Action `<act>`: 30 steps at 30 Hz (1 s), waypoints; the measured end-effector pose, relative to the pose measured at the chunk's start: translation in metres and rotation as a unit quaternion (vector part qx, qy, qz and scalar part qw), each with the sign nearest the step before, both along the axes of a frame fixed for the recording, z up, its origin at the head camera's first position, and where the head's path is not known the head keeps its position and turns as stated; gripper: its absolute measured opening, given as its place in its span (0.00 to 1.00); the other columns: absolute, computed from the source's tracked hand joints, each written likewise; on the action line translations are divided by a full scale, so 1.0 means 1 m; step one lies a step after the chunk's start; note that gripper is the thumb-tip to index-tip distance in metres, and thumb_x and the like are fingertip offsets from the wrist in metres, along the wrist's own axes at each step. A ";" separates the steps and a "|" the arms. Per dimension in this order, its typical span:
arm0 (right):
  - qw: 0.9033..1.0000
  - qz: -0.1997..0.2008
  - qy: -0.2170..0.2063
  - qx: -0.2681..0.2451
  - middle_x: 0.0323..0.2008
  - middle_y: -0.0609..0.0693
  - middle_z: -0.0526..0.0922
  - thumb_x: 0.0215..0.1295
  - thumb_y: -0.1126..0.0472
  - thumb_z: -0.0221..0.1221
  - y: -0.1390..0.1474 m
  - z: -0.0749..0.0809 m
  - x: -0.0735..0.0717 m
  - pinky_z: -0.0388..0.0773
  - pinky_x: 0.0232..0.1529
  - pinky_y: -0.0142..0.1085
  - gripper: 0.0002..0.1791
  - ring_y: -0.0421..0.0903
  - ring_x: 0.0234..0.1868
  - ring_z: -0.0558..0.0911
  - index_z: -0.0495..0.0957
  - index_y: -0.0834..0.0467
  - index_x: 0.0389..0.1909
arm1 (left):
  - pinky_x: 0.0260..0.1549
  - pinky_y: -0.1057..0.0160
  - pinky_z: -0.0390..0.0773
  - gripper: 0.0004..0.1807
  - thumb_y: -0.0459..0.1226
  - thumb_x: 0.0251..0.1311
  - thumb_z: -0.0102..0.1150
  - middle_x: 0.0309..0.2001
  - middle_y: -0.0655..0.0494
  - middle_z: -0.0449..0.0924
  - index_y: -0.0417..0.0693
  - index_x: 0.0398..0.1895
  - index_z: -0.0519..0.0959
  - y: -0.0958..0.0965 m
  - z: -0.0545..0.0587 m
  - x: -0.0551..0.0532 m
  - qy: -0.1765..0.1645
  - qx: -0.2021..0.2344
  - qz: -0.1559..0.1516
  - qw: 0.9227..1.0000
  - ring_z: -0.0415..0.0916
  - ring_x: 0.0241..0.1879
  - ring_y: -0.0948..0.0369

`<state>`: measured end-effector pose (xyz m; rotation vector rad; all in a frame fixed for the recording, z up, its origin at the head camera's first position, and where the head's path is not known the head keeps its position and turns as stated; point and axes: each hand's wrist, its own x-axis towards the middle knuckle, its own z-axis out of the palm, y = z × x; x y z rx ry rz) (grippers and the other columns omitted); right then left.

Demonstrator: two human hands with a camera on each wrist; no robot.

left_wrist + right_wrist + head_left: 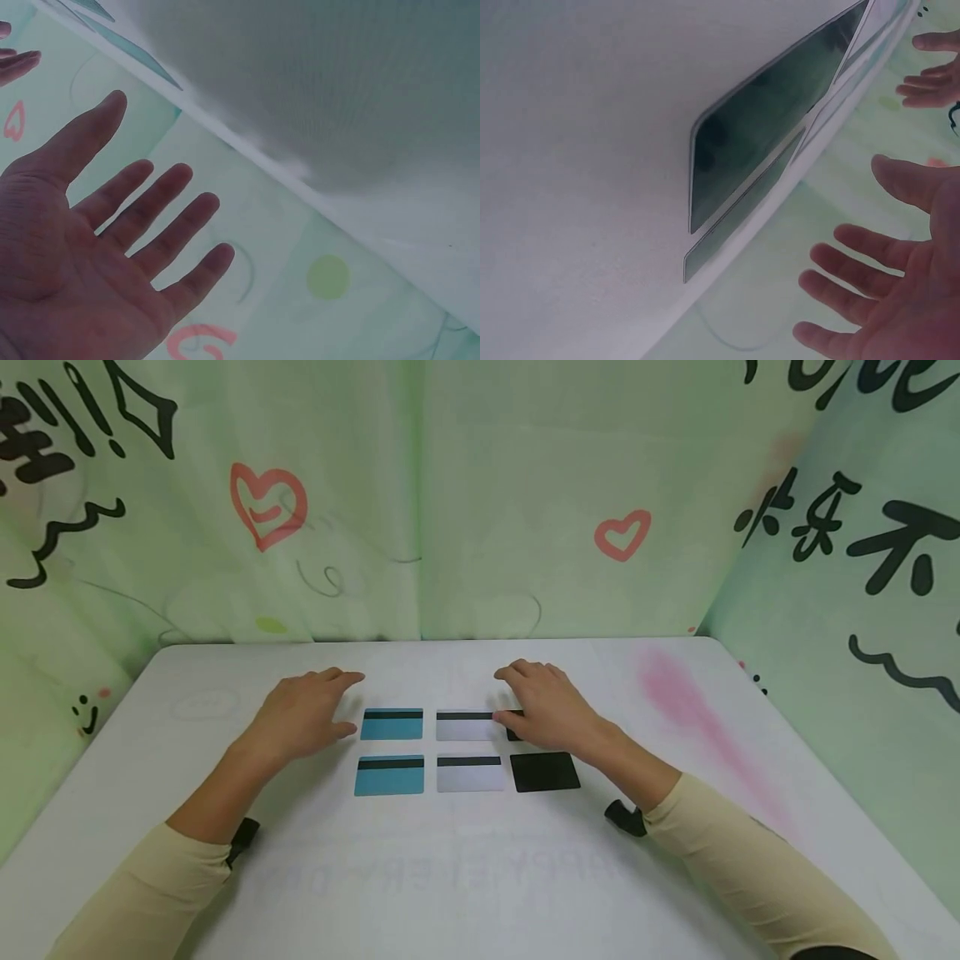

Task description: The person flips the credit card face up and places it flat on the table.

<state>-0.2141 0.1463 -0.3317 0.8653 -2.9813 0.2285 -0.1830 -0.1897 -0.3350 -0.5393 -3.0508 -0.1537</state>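
Observation:
Two rows of cards lie flat on the white table. At the left are two blue cards with a black stripe, a far one (392, 727) and a near one (390, 778). Two pale lavender striped cards, far (463, 729) and near (470, 777), make up the middle. On the right is a near black card (545, 772); the far black card (742, 204) is mostly hidden by the hand in the head view. My left hand (306, 714), fingers spread, hovers left of the blue cards. My right hand (546, 702) hangs over the far right card, palm empty.
The white table (420, 893) has a pink smear (697, 718) on its right side. Green cloth walls (465, 460) with drawings and black writing rise behind the table and along both sides. Black bands show at both wrists.

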 end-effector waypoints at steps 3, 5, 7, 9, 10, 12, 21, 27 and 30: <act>1.000 0.006 -0.004 -0.002 0.65 0.58 0.78 0.71 0.50 0.66 -0.002 0.001 0.000 0.64 0.73 0.60 0.32 0.57 0.68 0.76 0.73 0.62 0.69 | 0.49 0.41 0.81 0.38 0.41 0.60 0.73 0.65 0.39 0.79 0.41 0.72 0.72 0.001 0.000 -0.002 -0.006 0.008 0.000 1.000 0.80 0.59 0.42; 1.000 0.010 -0.006 0.000 0.65 0.58 0.78 0.71 0.50 0.66 -0.004 0.002 -0.001 0.66 0.72 0.59 0.32 0.57 0.67 0.77 0.73 0.62 0.69 | 0.49 0.41 0.80 0.37 0.40 0.60 0.73 0.64 0.40 0.79 0.42 0.72 0.72 0.001 0.000 -0.003 -0.012 0.017 0.001 1.000 0.80 0.59 0.43; 1.000 0.014 -0.003 0.004 0.65 0.58 0.79 0.71 0.50 0.66 -0.006 0.003 -0.002 0.67 0.71 0.58 0.32 0.57 0.65 0.78 0.73 0.63 0.68 | 0.50 0.40 0.80 0.37 0.39 0.60 0.73 0.62 0.41 0.80 0.42 0.72 0.72 0.002 0.001 -0.005 -0.018 0.026 0.003 0.999 0.80 0.59 0.44; 1.000 0.017 -0.002 0.007 0.64 0.57 0.79 0.70 0.50 0.67 -0.008 0.004 -0.004 0.69 0.70 0.57 0.32 0.57 0.64 0.78 0.74 0.63 0.68 | 0.51 0.39 0.79 0.36 0.38 0.59 0.73 0.60 0.42 0.82 0.42 0.71 0.72 0.002 0.000 -0.006 -0.025 0.032 0.002 0.999 0.80 0.58 0.44; 1.000 0.018 0.000 0.009 0.64 0.57 0.79 0.70 0.50 0.67 -0.009 0.004 -0.005 0.69 0.70 0.56 0.32 0.57 0.64 0.78 0.74 0.63 0.68 | 0.51 0.39 0.79 0.36 0.38 0.59 0.73 0.60 0.42 0.82 0.42 0.71 0.73 0.002 0.000 -0.007 -0.028 0.034 0.001 0.999 0.80 0.58 0.44; 1.000 0.022 0.003 0.011 0.63 0.58 0.80 0.70 0.50 0.67 -0.012 0.004 -0.006 0.70 0.69 0.55 0.31 0.57 0.63 0.79 0.75 0.63 0.67 | 0.52 0.39 0.79 0.35 0.37 0.59 0.73 0.59 0.42 0.83 0.41 0.70 0.74 0.002 0.000 -0.008 -0.034 0.039 0.001 0.999 0.80 0.58 0.44; 0.999 0.027 -0.015 0.015 0.62 0.58 0.81 0.69 0.51 0.67 -0.023 0.004 -0.010 0.73 0.67 0.54 0.30 0.57 0.61 0.80 0.76 0.63 0.66 | 0.52 0.40 0.80 0.33 0.35 0.57 0.74 0.57 0.44 0.84 0.42 0.67 0.77 0.001 -0.004 -0.010 -0.055 0.062 -0.002 0.997 0.80 0.58 0.43; 0.999 0.027 -0.031 0.030 0.61 0.57 0.81 0.69 0.51 0.67 -0.032 0.000 -0.012 0.74 0.66 0.52 0.29 0.56 0.61 0.80 0.77 0.62 0.66 | 0.52 0.41 0.80 0.31 0.35 0.56 0.74 0.56 0.46 0.85 0.42 0.65 0.79 0.002 -0.006 -0.012 -0.060 0.069 -0.009 0.996 0.80 0.58 0.44; 0.998 0.037 -0.030 0.029 0.60 0.57 0.82 0.69 0.52 0.68 -0.036 -0.002 -0.014 0.76 0.65 0.51 0.29 0.56 0.60 0.81 0.77 0.62 0.65 | 0.52 0.41 0.80 0.31 0.35 0.56 0.74 0.55 0.46 0.85 0.41 0.65 0.79 0.002 -0.005 -0.013 -0.069 0.074 -0.014 0.995 0.79 0.58 0.44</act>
